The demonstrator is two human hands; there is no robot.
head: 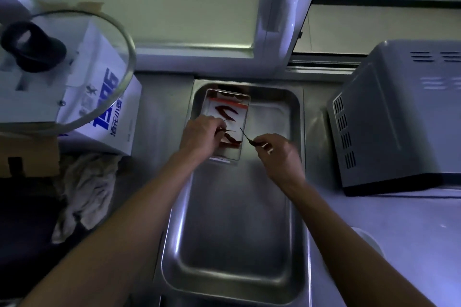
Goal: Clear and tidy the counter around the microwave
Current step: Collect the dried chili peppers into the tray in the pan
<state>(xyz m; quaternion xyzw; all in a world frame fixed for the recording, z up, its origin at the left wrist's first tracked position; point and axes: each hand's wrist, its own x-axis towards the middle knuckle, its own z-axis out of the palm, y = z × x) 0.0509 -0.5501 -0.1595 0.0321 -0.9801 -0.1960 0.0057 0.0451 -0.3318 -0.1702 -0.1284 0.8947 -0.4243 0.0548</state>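
Two hands work over the tray (279, 112): my right hand (279, 154) pinches a chilli (252, 141) by its brittle stem, my left hand (199, 138) seemingly pinches another in the dish (243, 109); either may snap and scatter.

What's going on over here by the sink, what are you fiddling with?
A person is sorting dried red chillies at a long steel tray. The right hand pinches one chilli by its body, stem pointing up, held just beside a small metal dish at the tray's far end. The left hand reaches into that dish, fingers on another chilli. More chillies lie in the dish. The microwave stands to the right.
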